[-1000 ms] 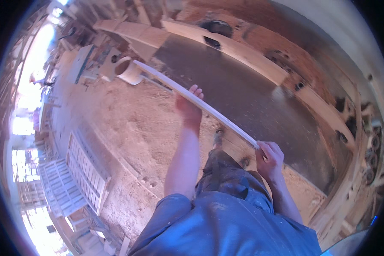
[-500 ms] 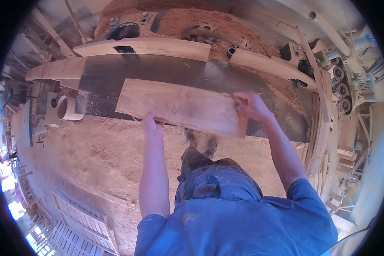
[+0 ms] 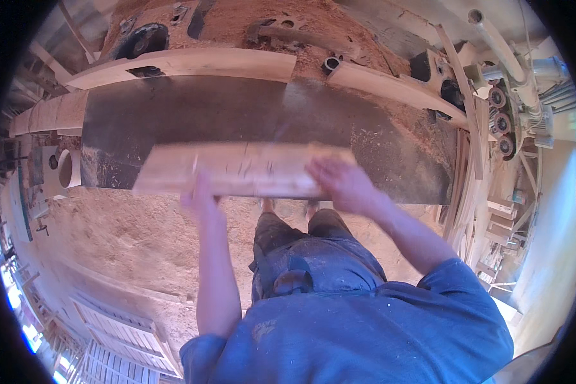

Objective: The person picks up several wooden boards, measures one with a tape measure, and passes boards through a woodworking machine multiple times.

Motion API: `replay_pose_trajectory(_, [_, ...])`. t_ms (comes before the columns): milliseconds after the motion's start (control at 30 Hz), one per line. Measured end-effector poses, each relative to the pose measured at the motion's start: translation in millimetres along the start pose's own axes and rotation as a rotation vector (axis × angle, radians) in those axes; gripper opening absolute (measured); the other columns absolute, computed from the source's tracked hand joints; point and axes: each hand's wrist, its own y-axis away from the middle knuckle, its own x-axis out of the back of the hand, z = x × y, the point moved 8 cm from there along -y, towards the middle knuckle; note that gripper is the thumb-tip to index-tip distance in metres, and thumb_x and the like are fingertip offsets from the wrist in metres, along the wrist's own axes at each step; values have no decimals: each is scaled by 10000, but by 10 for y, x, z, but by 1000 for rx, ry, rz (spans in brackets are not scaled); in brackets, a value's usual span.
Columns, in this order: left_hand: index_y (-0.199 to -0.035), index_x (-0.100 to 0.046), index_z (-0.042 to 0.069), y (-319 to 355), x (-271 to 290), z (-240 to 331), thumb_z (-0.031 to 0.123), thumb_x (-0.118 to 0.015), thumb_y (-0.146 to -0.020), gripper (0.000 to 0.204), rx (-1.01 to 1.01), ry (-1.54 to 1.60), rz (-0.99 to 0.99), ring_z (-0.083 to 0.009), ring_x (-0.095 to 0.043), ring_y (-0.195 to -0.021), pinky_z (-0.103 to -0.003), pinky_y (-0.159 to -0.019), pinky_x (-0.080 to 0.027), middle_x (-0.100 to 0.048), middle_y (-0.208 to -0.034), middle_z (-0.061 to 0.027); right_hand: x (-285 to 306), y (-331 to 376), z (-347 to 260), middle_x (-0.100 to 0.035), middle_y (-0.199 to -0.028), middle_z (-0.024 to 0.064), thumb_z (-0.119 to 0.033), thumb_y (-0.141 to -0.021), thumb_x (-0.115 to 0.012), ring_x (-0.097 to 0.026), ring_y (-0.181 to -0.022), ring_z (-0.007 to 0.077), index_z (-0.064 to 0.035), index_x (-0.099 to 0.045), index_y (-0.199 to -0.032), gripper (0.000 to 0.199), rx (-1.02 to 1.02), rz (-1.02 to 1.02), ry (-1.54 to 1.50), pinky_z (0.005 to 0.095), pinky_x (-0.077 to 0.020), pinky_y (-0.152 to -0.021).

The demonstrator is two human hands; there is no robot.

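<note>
A pale wooden board (image 3: 256, 169) lies across the near part of a dark metal machine table (image 3: 198, 109), slightly blurred by motion, with a few dark marks on its face. My left hand (image 3: 201, 192) is closed on its near edge, left of the middle, the thumb on top and the other fingers hidden below. Over the right end of the board, my right hand (image 3: 342, 184) has its fingers laid on the upper face, pointing left. Its thumb is hidden, and motion smears this hand.
Two wooden fence boards (image 3: 217, 62) (image 3: 390, 91) stand along the table's far side, with reddish sawdust (image 3: 339, 25) heaped behind them. A roller feed unit (image 3: 502, 121) is at the right, beside stacked planks (image 3: 461, 173). Sawdust covers the floor (image 3: 141, 237).
The board has moved left and nearer to me, and its visible face looks different. My right hand has shifted left from the board's end onto its upper face. My left hand has moved slightly left.
</note>
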Motion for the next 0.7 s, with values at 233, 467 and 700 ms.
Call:
replay_pose_trajectory(233, [-1183,-593,-40,1201,804,286,137,-622,-921,317,-16,-14,364,-235,-664,-908,-368,-724,-572,-648,-1068,-139,24,382,-595,-513,-1363,193,-134,-765,-630,-490,-1267,378,-55,-471,-1359,620,242,-271,-315,473,-389,-1061])
replay_pose_trajectory(467, [-1340,-467,-65,-70,127,-120,160,-624,-901,517,-6,193,99,-318,-573,-1139,-453,-965,-483,-567,-1254,-186,-91,-138,165,-389,-1482,189,-225,-753,-678,-304,-1414,377,-63,-425,-1416,728,271,190,86,515,-196,-1179])
replay_pose_trajectory(700, [-1477,-326,18,-164,-298,-114,441,-753,-749,943,-231,-874,570,-391,-154,-1455,-490,-1164,-211,-298,-1535,-201,-167,-57,752,-431,-1450,177,-190,-740,-697,-373,-1367,377,7,-495,-1324,649,291,203,-113,500,-300,-1138])
